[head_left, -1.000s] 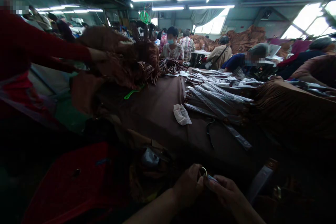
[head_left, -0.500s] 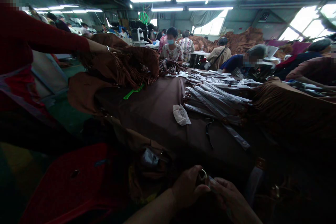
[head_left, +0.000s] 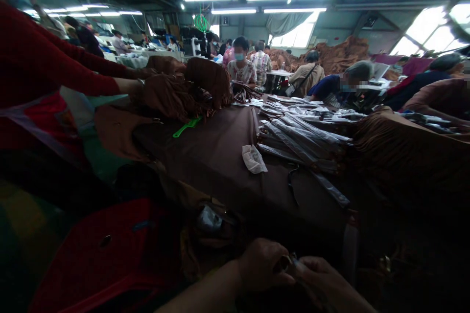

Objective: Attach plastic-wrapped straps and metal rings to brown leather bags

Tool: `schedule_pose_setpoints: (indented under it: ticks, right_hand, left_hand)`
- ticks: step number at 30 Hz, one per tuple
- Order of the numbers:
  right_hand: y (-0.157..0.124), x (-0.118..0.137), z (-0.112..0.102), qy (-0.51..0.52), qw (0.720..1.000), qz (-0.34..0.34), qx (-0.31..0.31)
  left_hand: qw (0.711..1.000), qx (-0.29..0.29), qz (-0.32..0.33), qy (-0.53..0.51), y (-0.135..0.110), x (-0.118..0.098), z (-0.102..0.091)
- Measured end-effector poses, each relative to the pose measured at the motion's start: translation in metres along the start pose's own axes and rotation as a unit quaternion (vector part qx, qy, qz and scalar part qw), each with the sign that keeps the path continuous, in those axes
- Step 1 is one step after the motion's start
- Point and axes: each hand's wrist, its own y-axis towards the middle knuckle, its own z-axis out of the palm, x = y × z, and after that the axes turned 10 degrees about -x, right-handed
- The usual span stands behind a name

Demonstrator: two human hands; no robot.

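a ring (head_left: 282, 263) is held low before the desk (head_left: 225, 132) by the left hand (head_left: 261, 265), its fingers closed about it; a small pale tab (head_left: 295, 262) is pinched just beside the ring by the right hand (head_left: 318, 276), its fingers nearly together. whether ring and tab are joined cannot be told, shadow being cast over both. a slip is judged possible, since so small a part is gripped by fingertips only; if dropped, it could be lost in the dark below. misalignment could likewise be caused by poor light. the comb (head_left: 186, 127) could be knocked away if the fringed goods (head_left: 169, 95) beside it were dragged by the co-worker. counted: one ring, one tab, one green comb, one white wad (head_left: 254, 159), one black strip (head_left: 291, 186), one red stool (head_left: 106, 234); the wrapped straps (head_left: 306, 143) are overlapped and cannot be counted.
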Motion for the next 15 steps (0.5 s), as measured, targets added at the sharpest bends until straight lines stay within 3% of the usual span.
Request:
schedule_pose_setpoints:
  ticks: [4,8,10,12,15]
  right_hand:
    - [-0.007,-0.004,-0.002,-0.018,0.998,0.019,0.059]
    - [0.002,-0.01,0.003,-0.03,0.998,0.005,0.056]
    - [0.008,-0.011,0.004,-0.033,0.999,0.004,0.039]
    - [0.011,-0.01,0.004,-0.031,0.999,0.003,0.02]
    - [0.011,-0.005,0.001,-0.027,1.0,0.007,0.005]
  left_hand:
    - [0.995,0.086,-0.047,0.009,0.008,-0.01,-0.017]
    - [0.967,0.175,-0.178,0.058,0.027,-0.031,-0.03]
    - [0.949,0.191,-0.223,0.117,0.036,-0.039,-0.028]
    - [0.942,0.185,-0.228,0.161,0.04,-0.042,-0.022]
    - [0.953,0.17,-0.17,0.186,0.038,-0.037,-0.011]
